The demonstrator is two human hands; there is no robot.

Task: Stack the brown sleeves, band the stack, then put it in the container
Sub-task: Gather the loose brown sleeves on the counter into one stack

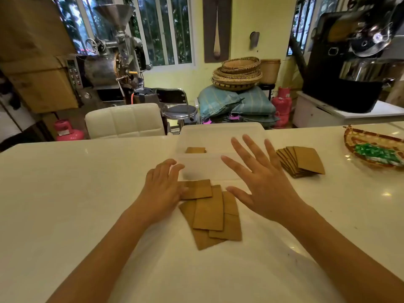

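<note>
While the brown sleeves point(211, 212) lie fanned loose on the counter point(65, 193) just in front of the container point(218, 136), nothing is gripped. The left hand point(162, 190) is laid flat, fingers on the top sleeve; the right hand point(260, 182) is held spread above them, empty. The sleeves are judged light, thin, fairly stiff card, likely to slide on the smooth top; they are best squared up by the long edges. A second fan point(302, 161) sits well apart to the right. Open room is left on both sides.
</note>
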